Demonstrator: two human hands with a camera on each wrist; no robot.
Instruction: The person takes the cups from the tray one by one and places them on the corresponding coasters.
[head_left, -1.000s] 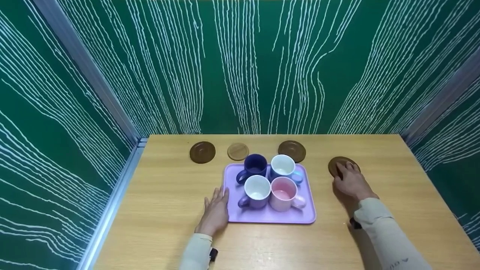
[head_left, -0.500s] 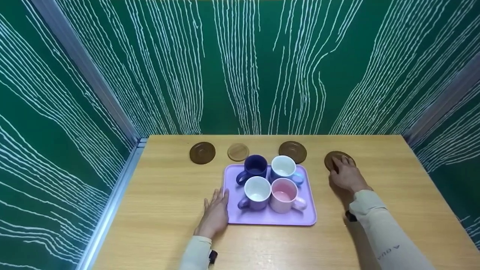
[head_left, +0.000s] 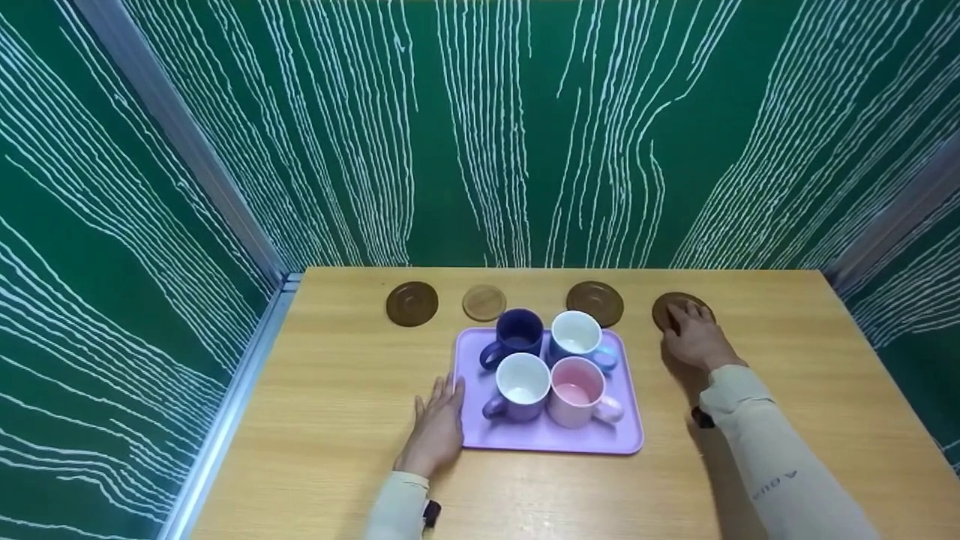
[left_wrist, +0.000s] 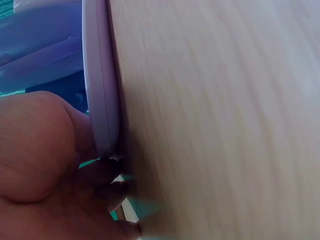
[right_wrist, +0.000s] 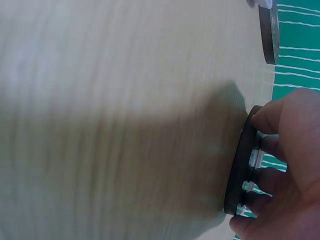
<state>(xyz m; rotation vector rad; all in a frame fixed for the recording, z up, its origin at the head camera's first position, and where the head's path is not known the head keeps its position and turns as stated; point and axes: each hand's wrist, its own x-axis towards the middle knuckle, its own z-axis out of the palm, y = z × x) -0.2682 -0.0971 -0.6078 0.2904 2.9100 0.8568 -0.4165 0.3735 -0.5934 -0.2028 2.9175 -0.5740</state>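
My right hand holds a dark brown round coaster at the back right of the table, fingers spread over its top. In the right wrist view the thumb is at one end of the coaster's rim and the little finger at the other. A lilac tray bears several mugs: a navy mug, a blue mug with white inside, a purple mug and a pink mug. Against the tray's left edge rests my left hand, fingers extended.
Along the table's back edge lie a dark brown coaster, a light wooden coaster and another dark brown coaster, close behind the tray. Green walls with white lines stand behind and at both sides of the wooden table.
My right hand has slid its coaster toward the back edge and slightly left, more in line with the other coasters. The left hand and tray stay put; the head view shifts slightly.
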